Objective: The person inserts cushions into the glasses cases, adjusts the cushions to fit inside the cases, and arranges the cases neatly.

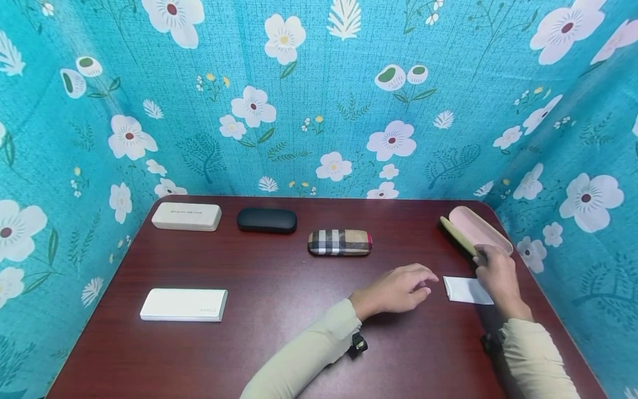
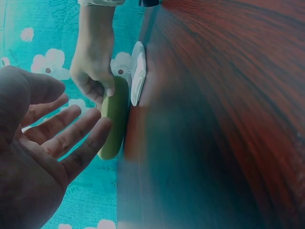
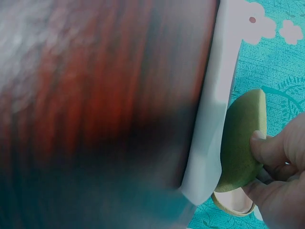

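Observation:
At the table's right side, my right hand (image 1: pixel 500 277) pinches the near end of an olive-green glasses case (image 1: pixel 459 235). The case stands open, its pale pink lining facing up. In the right wrist view, thumb and fingers grip the edge of the green shell (image 3: pixel 240 143). A white folded cloth (image 1: pixel 466 290) lies flat on the table just in front of the case, partly behind my right hand. My left hand (image 1: pixel 399 288) hovers left of the cloth with fingers loosely bent and nothing in them; the left wrist view shows its spread fingers (image 2: pixel 78 140).
Along the back of the dark red table (image 1: pixel 279 343) lie a cream case (image 1: pixel 186 216), a black case (image 1: pixel 266 220) and a plaid case (image 1: pixel 340 243). A white case (image 1: pixel 183 305) lies at the left. Floral blue curtain (image 1: pixel 309 111) surrounds the table's back and sides.

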A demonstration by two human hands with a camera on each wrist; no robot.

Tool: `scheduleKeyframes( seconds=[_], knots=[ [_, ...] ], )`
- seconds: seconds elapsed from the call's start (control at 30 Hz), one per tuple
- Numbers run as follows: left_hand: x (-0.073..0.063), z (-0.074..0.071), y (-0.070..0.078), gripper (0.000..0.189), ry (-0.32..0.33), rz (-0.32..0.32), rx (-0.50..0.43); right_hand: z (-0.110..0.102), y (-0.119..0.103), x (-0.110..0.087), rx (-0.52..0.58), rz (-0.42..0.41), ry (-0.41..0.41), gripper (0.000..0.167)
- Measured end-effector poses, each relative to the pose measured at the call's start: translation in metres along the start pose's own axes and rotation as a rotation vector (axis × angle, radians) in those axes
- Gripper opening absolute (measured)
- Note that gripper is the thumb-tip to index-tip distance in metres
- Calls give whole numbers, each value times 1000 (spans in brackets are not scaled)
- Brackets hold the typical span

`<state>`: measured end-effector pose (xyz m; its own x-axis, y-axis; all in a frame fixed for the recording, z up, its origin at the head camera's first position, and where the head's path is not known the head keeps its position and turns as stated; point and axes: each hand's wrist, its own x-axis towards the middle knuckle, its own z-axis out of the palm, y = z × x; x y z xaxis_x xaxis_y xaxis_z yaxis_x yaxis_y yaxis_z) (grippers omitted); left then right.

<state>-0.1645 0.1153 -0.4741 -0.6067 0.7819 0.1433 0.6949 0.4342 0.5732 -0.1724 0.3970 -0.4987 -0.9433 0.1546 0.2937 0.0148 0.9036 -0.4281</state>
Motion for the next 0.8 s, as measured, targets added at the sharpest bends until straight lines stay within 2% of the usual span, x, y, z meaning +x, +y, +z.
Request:
scheduleKeyframes(
  seconds=[0.3,0.53,0.8],
  knots=[
    [6,8,2,34,-9,-2,28,3,-6,1,2,12,-37,30],
    [6,11,0,33,1,20,38,6,-8,2,15,-29,-34,29],
    [4,10,-3,34,1,-4,8,9,-11,6,26,-99,-47,27]
  ],
)
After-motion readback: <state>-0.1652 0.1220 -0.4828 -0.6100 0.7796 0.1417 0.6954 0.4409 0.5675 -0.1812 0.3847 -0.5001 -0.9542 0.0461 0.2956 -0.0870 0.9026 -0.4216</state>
